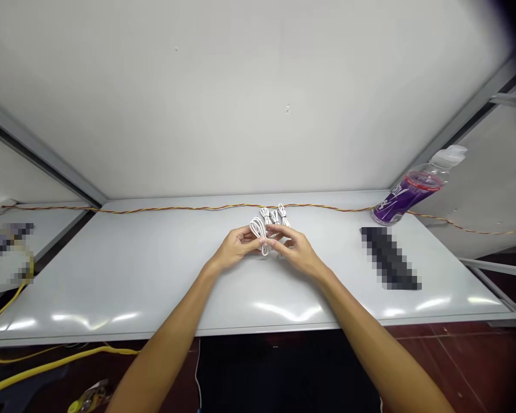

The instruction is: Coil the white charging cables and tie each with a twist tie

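Between both hands, a little above the table, is a coiled white cable (258, 228), its loops standing up and its lower end near my thumbs. My left hand (237, 245) grips it from the left, thumb and fingers closed. From the right, my right hand (295, 246) pinches it at the middle, its fingertips meeting those of the left. Just behind the hands lie several more white cable bundles (283, 215), gathered at the middle with dark ties. My right fingers partly hide the nearest of them.
A twisted red and yellow wire (176, 208) runs along the back of the grey table (112, 269). On the right stand a purple-labelled bottle (408, 195) and a blurred dark flat object (389, 258). A yellow cable (60, 362) hangs at the lower left.
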`<state>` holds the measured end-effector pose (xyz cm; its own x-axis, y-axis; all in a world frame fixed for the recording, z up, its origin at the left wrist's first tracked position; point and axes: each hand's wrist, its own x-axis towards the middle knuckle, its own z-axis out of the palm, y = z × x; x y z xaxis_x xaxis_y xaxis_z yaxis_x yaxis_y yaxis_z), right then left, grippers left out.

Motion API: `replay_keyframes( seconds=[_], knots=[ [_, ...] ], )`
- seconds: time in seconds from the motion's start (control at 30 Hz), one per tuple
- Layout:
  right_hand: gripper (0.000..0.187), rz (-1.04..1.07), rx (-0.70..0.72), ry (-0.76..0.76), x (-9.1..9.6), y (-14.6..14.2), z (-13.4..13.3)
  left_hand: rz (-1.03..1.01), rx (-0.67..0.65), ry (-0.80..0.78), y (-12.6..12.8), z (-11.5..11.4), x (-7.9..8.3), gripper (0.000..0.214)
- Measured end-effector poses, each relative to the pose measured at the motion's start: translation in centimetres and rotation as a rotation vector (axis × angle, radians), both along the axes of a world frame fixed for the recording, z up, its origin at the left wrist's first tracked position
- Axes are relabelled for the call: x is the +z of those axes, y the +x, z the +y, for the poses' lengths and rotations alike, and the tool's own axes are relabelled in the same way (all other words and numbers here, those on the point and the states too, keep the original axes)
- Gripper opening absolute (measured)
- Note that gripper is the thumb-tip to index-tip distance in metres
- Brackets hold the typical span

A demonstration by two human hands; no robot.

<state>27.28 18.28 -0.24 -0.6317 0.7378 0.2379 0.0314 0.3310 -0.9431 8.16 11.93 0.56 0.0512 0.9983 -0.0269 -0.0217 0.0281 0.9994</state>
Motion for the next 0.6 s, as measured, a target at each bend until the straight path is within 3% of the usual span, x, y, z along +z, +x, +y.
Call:
replay_keyframes(
  seconds=[0.33,0.6],
  knots=[
    [0.03,0.144,0.075,-0.298,-0.28,-0.03,0.39,-0.009,-0.044,0.012,0.25,-0.08,0.24,0.036],
    [0.029,0.163,0.165,-0.386,0.39,0.11,0.2,-0.004,-0.046,0.062,-0.03,0.05,-0.13,0.024]
  ],
)
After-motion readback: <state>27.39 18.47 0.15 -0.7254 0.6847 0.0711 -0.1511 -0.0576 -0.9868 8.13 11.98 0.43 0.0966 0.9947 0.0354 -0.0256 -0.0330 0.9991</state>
